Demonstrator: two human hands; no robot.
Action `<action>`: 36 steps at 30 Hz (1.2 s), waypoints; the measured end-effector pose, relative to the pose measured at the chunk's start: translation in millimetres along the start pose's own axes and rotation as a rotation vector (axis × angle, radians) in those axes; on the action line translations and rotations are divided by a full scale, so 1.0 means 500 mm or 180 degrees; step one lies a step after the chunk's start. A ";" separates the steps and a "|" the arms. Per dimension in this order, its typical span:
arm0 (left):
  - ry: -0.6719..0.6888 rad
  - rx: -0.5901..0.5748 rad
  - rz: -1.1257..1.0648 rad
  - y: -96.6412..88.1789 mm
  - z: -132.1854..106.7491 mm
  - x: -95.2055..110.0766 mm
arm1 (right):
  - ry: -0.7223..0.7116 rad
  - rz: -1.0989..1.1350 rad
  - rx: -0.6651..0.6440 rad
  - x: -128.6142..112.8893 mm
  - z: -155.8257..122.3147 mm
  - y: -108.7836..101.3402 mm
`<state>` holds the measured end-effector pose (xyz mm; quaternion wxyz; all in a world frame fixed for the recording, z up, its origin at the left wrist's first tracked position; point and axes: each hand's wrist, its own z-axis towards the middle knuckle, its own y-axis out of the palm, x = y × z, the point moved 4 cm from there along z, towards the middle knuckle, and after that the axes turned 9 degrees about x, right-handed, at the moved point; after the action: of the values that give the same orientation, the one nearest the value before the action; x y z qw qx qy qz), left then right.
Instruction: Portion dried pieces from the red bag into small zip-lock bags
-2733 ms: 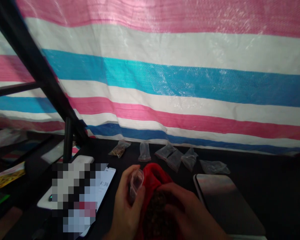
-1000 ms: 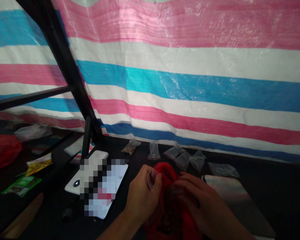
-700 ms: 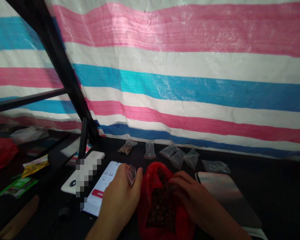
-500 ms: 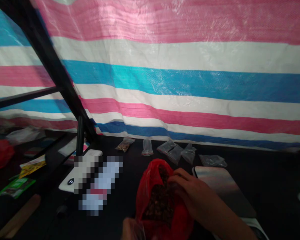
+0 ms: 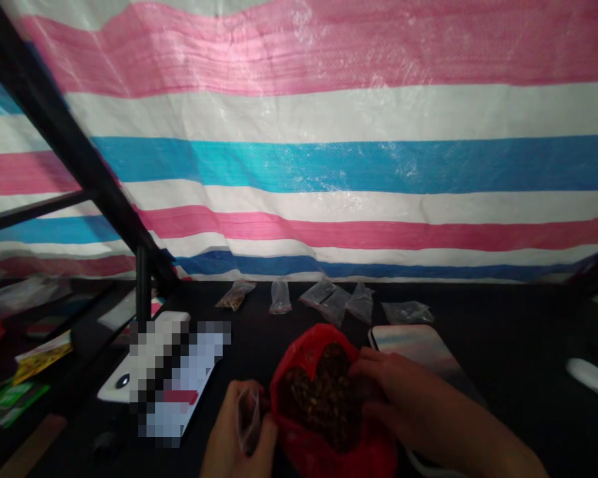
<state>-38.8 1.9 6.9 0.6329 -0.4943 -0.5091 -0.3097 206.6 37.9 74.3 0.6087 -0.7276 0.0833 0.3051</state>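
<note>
A small clear plastic bag (image 5: 249,419) is pinched narrowly in the left hand (image 5: 236,435), its long axis near upright, just left of a red plastic bag (image 5: 299,355). Dark brown granules (image 5: 323,398) are heaped inside the red bag's open mouth. The right hand (image 5: 403,405) is laid against the mouth's right side; whether it grips cannot be told.

A crumpled red plastic bag (image 5: 299,358) slumps open, its mouth spread wide around a heap of dark brown granules (image 5: 319,398). A small clear plastic bag (image 5: 249,419), apparently empty, stands nearly upright in the left hand (image 5: 239,431), just beside the red rim. The right hand (image 5: 403,398) curls over the opening's right edge, fingers against the granules.
</note>
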 end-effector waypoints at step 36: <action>0.1523 -0.0374 0.0317 0.101 0.101 0.044 | -0.0080 0.1846 0.0992 -0.033 0.073 0.054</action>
<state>-4.4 68.2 11.9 0.7201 -0.4673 -0.3010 -0.4153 167.6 61.6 58.2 0.6015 -0.5679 0.3251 0.4582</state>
